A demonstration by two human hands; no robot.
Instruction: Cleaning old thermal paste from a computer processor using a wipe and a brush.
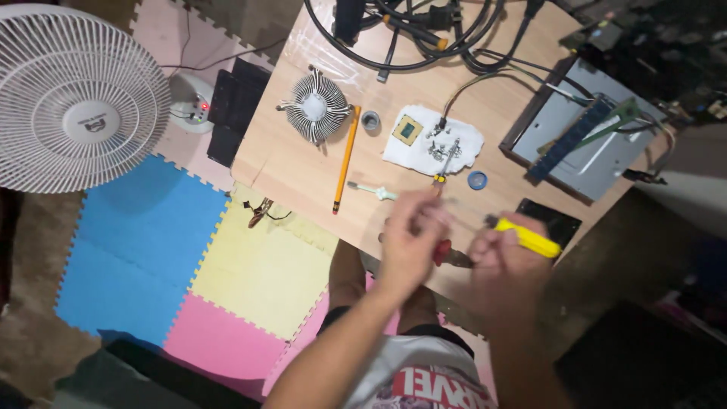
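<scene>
**Both hands closed on small tools over a low bench**

Head view, hands. Gripped in the right hand (506,261) is a yellow-handled tool (528,238), handle angled up and to the right, fingers wrapped round its near end; the tip is blurred and cannot be made out. The left hand (409,241) is curled shut just beside it, with a red-handled tool (442,251) showing under its fingers. Exactly how that one is held cannot be told through the blur. Both hands sit near the front edge of the wooden table (303,170), close to the body, likely for control.

Head view, bench. Laid apart on a white paper towel (466,144), probably so small parts stay together: a processor chip (407,131) and loose screws (439,148). Left of it, a round finned heatsink (315,106) and a yellow pencil (346,160). A blue cap (477,179) lies just beside the towel. At right, a metal chassis (587,163) carries a memory stick (572,136). Black cables (409,34) coil at the far edge.

Head view, floor. White fan (79,98) beside coloured foam mats (144,242).
</scene>
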